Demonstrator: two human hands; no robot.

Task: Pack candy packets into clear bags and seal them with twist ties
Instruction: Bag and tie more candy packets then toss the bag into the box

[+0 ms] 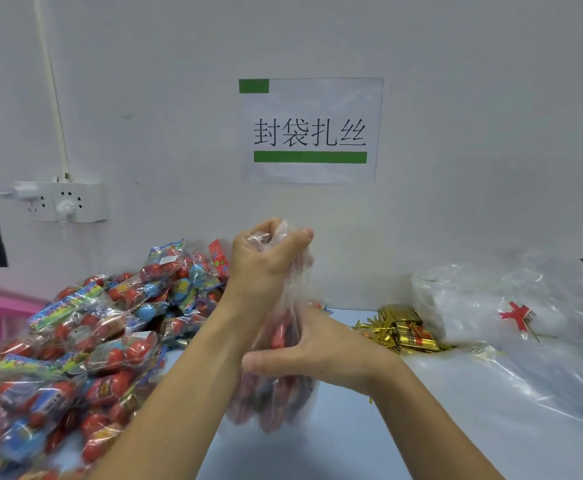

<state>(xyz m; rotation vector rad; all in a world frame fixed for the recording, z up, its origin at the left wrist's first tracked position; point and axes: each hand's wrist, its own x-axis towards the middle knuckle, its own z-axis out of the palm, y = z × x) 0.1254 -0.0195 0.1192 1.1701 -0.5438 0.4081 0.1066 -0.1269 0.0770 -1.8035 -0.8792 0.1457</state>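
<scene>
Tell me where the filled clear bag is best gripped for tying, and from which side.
Probably at the gathered neck of the clear bag, just below where the left hand bunches it, coming from the right. The plastic narrows to a rope there, the candy hangs below, and the gold twist ties lie on that side.

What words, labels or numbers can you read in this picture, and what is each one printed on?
"封袋扎丝": black characters on the paper sign taped to the wall, between green bars.
Candy packets in the pile at left: colourful print, too blurred to read.
Gold twist ties: a label on the bundle, too small to read.
Stack of clear bags: a red mark and a barcode-like print, unreadable.
</scene>
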